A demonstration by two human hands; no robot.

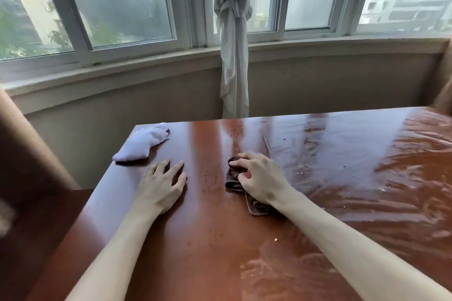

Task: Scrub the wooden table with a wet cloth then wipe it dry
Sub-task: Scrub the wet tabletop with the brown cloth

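The reddish wooden table fills the lower view; its right half glistens with wet streaks and droplets. My right hand grips a dark brown cloth bunched under its curled fingers, pressed to the tabletop near the middle. My left hand rests flat on the wood, fingers spread, to the left of the brown cloth. A white cloth lies crumpled at the table's far left corner, just beyond my left hand and apart from it.
A knotted pale curtain hangs by the window behind the table's far edge. A wooden chair back stands at the left. Small crumbs dot the wet wood right of my right hand.
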